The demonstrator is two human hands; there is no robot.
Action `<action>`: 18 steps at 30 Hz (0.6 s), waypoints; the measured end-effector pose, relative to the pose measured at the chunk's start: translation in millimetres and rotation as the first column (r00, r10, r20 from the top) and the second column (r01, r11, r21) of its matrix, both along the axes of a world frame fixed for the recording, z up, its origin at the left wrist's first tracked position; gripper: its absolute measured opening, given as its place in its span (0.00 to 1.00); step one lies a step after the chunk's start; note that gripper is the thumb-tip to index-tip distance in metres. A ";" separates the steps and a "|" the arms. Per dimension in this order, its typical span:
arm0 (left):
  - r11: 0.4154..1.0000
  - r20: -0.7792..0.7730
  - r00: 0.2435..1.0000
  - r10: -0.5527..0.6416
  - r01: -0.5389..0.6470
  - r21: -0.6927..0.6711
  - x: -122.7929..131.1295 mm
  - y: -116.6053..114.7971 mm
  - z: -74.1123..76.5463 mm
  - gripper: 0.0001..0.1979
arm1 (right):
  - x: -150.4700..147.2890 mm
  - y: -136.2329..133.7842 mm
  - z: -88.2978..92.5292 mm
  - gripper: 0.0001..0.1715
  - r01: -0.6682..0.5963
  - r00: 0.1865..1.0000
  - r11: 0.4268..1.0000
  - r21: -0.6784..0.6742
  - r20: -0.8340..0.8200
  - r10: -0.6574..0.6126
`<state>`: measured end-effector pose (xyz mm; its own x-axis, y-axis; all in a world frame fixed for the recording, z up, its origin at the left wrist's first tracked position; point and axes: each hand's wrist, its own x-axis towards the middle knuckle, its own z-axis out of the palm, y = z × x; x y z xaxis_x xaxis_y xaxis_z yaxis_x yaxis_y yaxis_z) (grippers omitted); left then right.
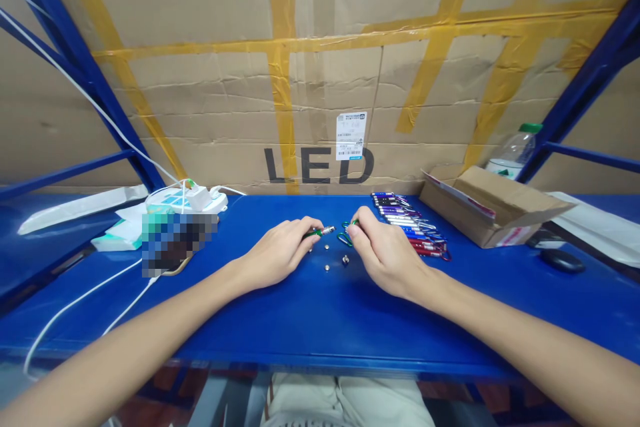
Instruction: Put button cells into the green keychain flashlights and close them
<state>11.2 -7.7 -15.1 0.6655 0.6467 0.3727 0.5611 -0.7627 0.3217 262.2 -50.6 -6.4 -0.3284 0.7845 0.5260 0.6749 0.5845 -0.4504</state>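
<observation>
My left hand (285, 250) pinches a slim green metal tube (313, 233), like the barrel of a keychain flashlight, with its silvery end pointing right. Across a small gap, my right hand (383, 247) is closed on a green piece with a green carabiner clip (345, 238) hanging from it; the fingers hide most of that piece. Between and below the hands lie a small dark metal part (345, 259) and tiny silvery round pieces, one button cell-like disc (327, 267) nearest me. Beyond my right hand, several keychain flashlights (405, 220) in purple, black, silver, blue and red lie in a row with clips.
An opened cardboard box (485, 207) stands at right, near a black mouse (562, 260) and a plastic bottle (515, 150). On the left are a white power strip (200, 199), cables and a phone (180, 247). A large taped carton (225, 107) walls the back.
</observation>
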 end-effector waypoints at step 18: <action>1.000 0.010 1.000 -0.003 0.003 -0.001 0.7 0.0 0.8 0.12 | 3.4 17.0 -10.5 0.20 -0.074 0.997 0.997 0.004 0.023 0.073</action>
